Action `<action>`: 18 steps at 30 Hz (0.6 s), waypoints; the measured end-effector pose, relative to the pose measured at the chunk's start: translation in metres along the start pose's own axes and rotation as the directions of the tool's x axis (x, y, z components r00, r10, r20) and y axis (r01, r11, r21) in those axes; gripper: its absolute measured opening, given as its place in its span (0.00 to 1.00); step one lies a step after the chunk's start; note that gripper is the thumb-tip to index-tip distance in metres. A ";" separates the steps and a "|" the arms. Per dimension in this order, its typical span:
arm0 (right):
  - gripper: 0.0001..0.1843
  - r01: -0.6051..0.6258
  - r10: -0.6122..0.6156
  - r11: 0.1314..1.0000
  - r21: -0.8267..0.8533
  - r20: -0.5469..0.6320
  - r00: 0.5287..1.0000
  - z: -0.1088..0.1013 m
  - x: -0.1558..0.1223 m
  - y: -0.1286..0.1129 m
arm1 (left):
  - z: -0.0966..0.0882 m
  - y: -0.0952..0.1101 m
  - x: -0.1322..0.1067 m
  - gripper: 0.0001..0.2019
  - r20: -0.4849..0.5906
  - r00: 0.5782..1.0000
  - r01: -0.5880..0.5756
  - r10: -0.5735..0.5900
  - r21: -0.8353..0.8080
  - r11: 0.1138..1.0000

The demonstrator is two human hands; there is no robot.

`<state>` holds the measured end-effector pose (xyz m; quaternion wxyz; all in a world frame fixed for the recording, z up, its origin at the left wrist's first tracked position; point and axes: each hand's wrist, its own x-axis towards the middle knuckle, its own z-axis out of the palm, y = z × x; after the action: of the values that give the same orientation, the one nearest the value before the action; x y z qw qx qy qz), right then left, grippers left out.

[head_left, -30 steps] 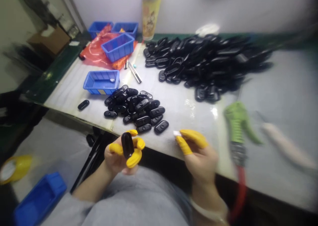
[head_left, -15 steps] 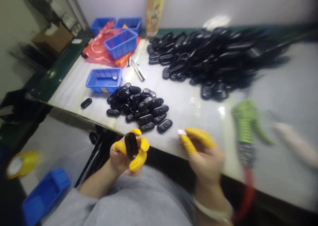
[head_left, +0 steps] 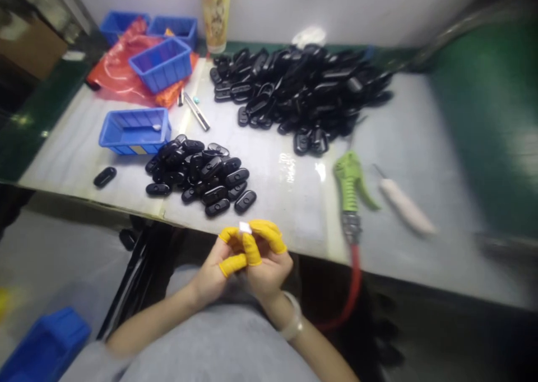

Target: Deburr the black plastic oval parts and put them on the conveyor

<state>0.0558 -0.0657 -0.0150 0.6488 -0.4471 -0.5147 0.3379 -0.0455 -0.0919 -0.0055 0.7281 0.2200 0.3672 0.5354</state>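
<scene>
My left hand [head_left: 212,270] and my right hand [head_left: 265,261] are together at the table's front edge, with yellow covers on several fingers. Pinched in my right hand is a small white piece [head_left: 245,227], perhaps cloth or paper. My left hand's fingers are curled; the glossy black oval casing seen in them a moment earlier is now hidden behind the fingers. Just beyond the hands lies a small pile of similar black oval casings [head_left: 214,194]. One single casing [head_left: 105,177] lies apart on the left.
A blue bin [head_left: 134,147] stands left of the pile. Farther back are a larger heap of black casings [head_left: 290,91], a red plastic bag [head_left: 121,74] and a yellow cup [head_left: 216,18]. On the right lie a green air gun [head_left: 348,183] with a red hose and a pale-handled tool [head_left: 406,205].
My right hand has moved left to meet my left hand, bringing the white piece with it. The black casing has gone from sight between the hands. The view has shifted right.
</scene>
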 end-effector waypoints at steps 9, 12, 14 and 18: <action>0.08 -0.075 0.081 0.995 0.066 -0.092 0.992 -0.039 0.036 0.023 | -0.080 0.038 0.003 0.12 0.061 0.934 0.170 -0.353 0.791 0.587; 0.08 -0.117 0.119 0.993 0.032 -0.064 0.991 -0.043 0.043 0.028 | -0.084 0.023 0.027 0.09 -0.025 0.986 0.062 -0.167 0.974 0.218; 0.08 -0.123 0.123 0.992 0.004 -0.055 0.991 -0.043 0.042 0.031 | -0.077 0.009 0.046 0.11 0.018 0.999 -0.008 -0.050 0.980 0.197; 0.08 -0.105 0.104 0.993 -0.051 -0.016 0.994 -0.041 0.041 0.032 | -0.061 -0.006 0.068 0.14 0.066 0.997 -0.074 0.036 0.945 0.320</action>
<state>0.1064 -0.0262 -0.0323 0.6217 -0.4925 -0.4950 0.3548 -0.0781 -0.0344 -0.0691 0.4511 0.6236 0.5907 0.2422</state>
